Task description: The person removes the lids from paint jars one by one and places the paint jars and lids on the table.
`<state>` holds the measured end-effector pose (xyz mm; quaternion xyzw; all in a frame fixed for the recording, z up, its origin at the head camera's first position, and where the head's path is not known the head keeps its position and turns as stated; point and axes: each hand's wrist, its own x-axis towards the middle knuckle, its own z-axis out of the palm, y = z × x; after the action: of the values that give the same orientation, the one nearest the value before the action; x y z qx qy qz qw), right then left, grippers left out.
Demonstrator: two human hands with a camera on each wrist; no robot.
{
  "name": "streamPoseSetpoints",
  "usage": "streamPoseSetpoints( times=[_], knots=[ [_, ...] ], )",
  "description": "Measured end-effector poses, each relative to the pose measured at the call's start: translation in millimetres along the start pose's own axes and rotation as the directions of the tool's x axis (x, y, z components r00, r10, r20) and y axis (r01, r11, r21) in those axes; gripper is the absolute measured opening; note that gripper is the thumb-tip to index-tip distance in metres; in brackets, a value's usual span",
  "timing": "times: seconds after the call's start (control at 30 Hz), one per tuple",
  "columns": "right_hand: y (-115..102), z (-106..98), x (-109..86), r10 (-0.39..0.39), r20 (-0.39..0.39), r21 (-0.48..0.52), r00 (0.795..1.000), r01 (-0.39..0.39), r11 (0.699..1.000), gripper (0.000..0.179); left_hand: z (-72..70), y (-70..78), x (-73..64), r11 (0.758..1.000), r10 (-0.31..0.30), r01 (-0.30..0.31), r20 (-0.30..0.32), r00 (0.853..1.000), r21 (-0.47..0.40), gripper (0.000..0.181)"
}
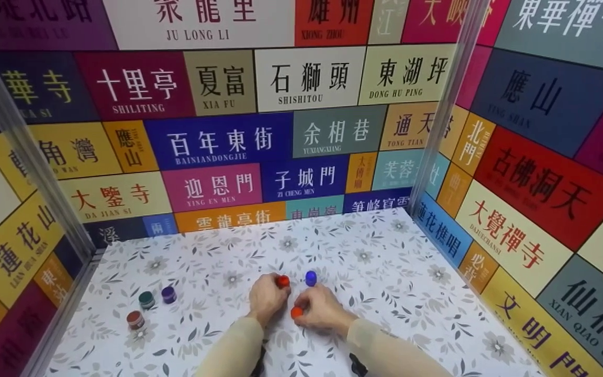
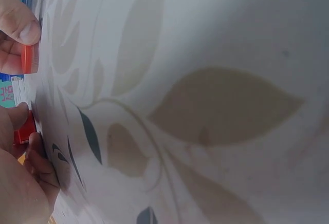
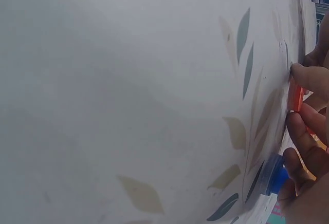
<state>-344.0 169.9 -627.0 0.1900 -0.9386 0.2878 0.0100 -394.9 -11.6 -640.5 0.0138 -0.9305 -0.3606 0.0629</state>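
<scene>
My left hand (image 1: 269, 299) grips a small red jar (image 2: 24, 129) between thumb and fingers, close over the patterned tabletop. To its right, my right hand (image 1: 323, 310) pinches a flat, round orange lid (image 1: 296, 312) between thumb and fingers, nearer the body than the red jar. In the right wrist view the lid (image 3: 296, 96) stands on edge between the fingertips. A small jar with a blue cap (image 1: 310, 277) stands just beyond the right hand; in the right wrist view its clear body shows beside the curled outer fingers.
At the left of the white leaf-patterned table (image 1: 218, 335) stand three small jars: green-capped (image 1: 146, 299), purple-capped (image 1: 168, 295) and brown-capped (image 1: 135, 319). Panels with coloured lettered blocks (image 1: 218, 139) rise behind the table and on both sides.
</scene>
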Motion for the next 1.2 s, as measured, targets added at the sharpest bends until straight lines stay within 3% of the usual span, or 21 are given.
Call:
streamPoseSetpoints(
  times=[0.27,0.5,0.73,0.83,1.2],
  knots=[
    [-0.5,-0.1,0.8,0.017,0.015,0.001,1.0,-0.017,1.0,0.029,-1.1,-1.0,-1.9,1.0,0.018,-0.018,0.003,1.0,0.007,0.024],
    [-3.1,-0.5,-0.1,0.031,0.024,0.008,0.999,-0.031,0.999,0.032,-3.8,-2.0,-1.3,0.999,0.01,-0.009,0.025,1.0,-0.041,0.023],
    [-4.7,-3.1,0.6,-0.031,0.007,0.043,0.999,0.031,0.999,0.038,-6.4,-6.2,-4.2,0.992,0.109,-0.109,-0.007,0.994,-0.057,0.023],
    [-5.0,-3.2,2.7,-0.053,-0.009,0.065,0.999,0.053,0.996,0.037,-9.2,-7.0,-5.7,0.991,0.119,-0.119,-0.007,0.993,-0.067,0.031],
    [-10.1,-7.2,8.9,0.004,-0.013,0.138,1.0,-0.003,0.99,0.033,-22.5,-10.1,-13.8,0.992,0.074,-0.066,0.067,0.995,-0.107,0.045]
  ],
)
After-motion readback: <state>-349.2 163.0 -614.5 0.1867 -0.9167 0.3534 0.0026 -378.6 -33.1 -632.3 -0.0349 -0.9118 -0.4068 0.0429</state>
